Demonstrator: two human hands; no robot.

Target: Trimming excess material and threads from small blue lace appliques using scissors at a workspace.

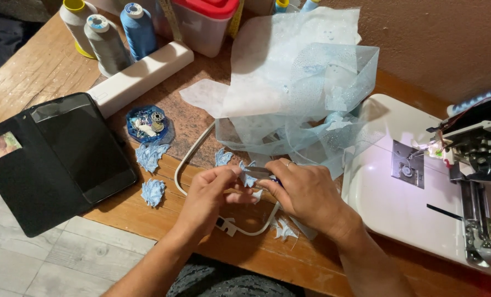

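Near the frame's lower centre, my left hand (209, 192) is pinching a blue lace appliqué (249, 179), right hand (306, 192) gripping small scissors (267, 176); several trimmed pieces (153, 192) are already lying on the tabletop (36, 71).

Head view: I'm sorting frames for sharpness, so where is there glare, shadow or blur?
Head view: the sewing machine lamp washes out its white bed; both hands look sharp and cast soft shadows on the wooden table; the phone in its open black case shows faint reflections.
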